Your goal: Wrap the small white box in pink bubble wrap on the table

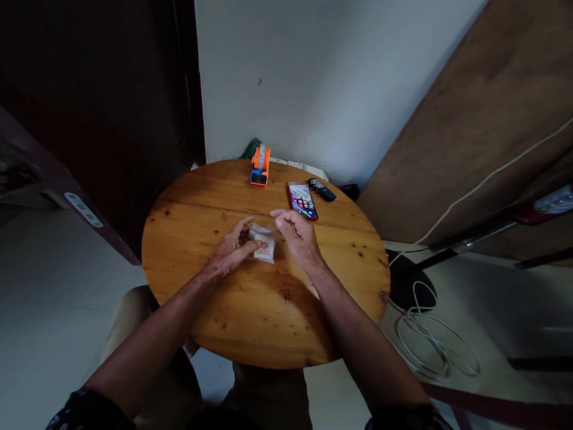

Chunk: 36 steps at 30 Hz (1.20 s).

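My left hand [233, 248] holds a small white packet [263, 249] with faint red print, thumb across its top face, over the middle of the round wooden table [235, 313]. Just right of the packet is my right hand [298, 235], its thumb and forefinger pinched together. Whatever sits in that pinch is too small or too clear to make out. A phone [302, 201] with a lit screen and red edge lies beyond my right hand.
An orange and blue tape dispenser [261, 166] stands near the table's far edge. Right of the phone lies a small black device [323, 190]. A pale wall [304, 73] rises behind. Coiled white cable [428, 343] rests on the floor to the right.
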Tool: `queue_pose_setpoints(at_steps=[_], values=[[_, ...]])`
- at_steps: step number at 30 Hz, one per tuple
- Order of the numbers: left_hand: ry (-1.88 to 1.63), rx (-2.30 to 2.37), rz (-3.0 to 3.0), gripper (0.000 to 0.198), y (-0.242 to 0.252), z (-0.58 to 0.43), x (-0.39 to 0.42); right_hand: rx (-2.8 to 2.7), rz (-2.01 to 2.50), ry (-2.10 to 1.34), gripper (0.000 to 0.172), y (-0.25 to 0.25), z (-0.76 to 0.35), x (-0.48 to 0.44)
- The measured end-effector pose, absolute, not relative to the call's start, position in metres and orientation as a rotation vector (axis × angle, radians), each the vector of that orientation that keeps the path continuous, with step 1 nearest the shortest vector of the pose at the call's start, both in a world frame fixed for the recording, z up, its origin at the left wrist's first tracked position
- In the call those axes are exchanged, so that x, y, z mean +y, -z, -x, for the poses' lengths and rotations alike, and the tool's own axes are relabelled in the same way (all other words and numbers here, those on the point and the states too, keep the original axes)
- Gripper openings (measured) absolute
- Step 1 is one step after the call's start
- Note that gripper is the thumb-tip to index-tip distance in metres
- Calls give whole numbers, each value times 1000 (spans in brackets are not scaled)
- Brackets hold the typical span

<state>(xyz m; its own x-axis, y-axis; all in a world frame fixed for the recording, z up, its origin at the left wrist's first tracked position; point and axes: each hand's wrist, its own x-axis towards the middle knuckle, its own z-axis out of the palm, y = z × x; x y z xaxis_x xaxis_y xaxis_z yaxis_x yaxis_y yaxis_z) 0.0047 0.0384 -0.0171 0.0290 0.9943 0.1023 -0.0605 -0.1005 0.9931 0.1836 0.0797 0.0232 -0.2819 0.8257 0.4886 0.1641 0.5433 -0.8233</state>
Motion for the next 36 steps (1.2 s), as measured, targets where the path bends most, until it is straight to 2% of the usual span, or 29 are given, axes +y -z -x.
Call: queue_pose_setpoints(at_steps=[7, 15, 18, 21, 23, 28, 30, 36], values=[[-1307, 952, -1159, 69, 13, -9, 36, -1817, 906, -778, 20, -46, -184, 125], [-1353, 960, -1045, 56, 19, -6, 42, -1833, 1157, -673, 18, -42, -169, 171], [-1401, 999, -1028, 37, 20, -5, 45, -1763, 1150, -613, 25, -45, -179, 147], [-1401, 991, -1016, 20, 17, -5, 44, -1817, 1155, -768, 32, -48, -190, 106], [-1380, 933, -989, 22, 13, -6, 41, -1984, 1235, -792, 36, -47, -190, 81], [-1364, 848, -877, 36, 7, -7, 34, -2098, 1478, -622, 29, -31, -176, 63], [-1396, 858, -843, 36, 6, -6, 34, -2023, 1423, -723, 23, -23, -177, 68], [-1551, 971, -763, 27, 10, -1, 44, -1453, 1209, -1122, 28, -13, -193, 77]])
